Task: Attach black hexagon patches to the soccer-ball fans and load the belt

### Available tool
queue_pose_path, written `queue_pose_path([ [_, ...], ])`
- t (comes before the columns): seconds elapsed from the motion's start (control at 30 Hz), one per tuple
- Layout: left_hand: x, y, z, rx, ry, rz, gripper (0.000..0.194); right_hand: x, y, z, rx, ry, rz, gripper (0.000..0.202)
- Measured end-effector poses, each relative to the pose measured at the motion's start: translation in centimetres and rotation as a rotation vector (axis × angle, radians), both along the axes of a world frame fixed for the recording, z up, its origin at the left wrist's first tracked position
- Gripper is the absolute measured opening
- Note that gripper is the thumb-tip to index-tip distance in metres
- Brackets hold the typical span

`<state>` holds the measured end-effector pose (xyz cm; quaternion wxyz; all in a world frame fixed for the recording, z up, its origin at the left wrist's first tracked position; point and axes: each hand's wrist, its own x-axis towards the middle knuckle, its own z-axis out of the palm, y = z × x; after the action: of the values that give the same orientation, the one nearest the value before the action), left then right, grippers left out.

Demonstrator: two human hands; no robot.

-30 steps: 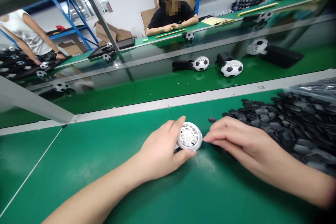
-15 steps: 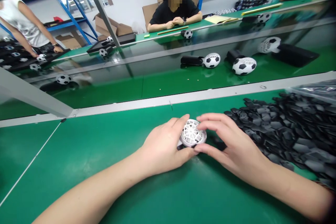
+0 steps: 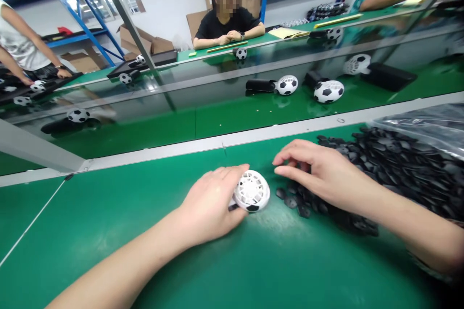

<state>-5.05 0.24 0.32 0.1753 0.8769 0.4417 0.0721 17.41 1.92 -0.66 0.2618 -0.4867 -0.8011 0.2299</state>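
Observation:
My left hand (image 3: 213, 200) is closed round the left side of a white round latticed ball part (image 3: 253, 190), which has a black patch on its near edge and rests low over the green table. To the right, my right hand (image 3: 319, 169) hovers with thumb and fingertips apart by a small gap, and nothing shows between them. Beneath and beside it lie small loose black pieces (image 3: 292, 201), which join a large pile of black pieces (image 3: 402, 164).
Beyond a metal rail (image 3: 181, 148), a green conveyor (image 3: 181, 123) carries football-patterned items on black parts (image 3: 287, 85). A clear plastic bag (image 3: 431, 123) lies at the right. A person in black (image 3: 226, 24) sits opposite; others stand at the left and back right.
My right hand has come off the white ball part and moved up and right, over the black pieces. My left hand still holds the part. The whole view has shifted slightly.

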Motion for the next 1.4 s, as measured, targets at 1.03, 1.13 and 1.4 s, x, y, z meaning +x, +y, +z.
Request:
queue_pose_path([
  [1.03, -0.2, 0.5, -1.3, 0.180, 0.057, -0.007, 0.058, -1.2, -2.7, 0.9, 0.102, 0.052, 0.135, 0.014],
  [1.13, -0.3, 0.6, -1.3, 0.154, 0.032, -0.009, 0.060, -1.3, -2.6, 0.7, 0.089, 0.054, 0.108, 0.020],
  [1.4, -0.2, 0.2, -0.5, -0.013, -0.098, 0.023, 0.081, -2.4, -3.1, 0.6, -0.114, 0.189, 0.125, 0.013],
])
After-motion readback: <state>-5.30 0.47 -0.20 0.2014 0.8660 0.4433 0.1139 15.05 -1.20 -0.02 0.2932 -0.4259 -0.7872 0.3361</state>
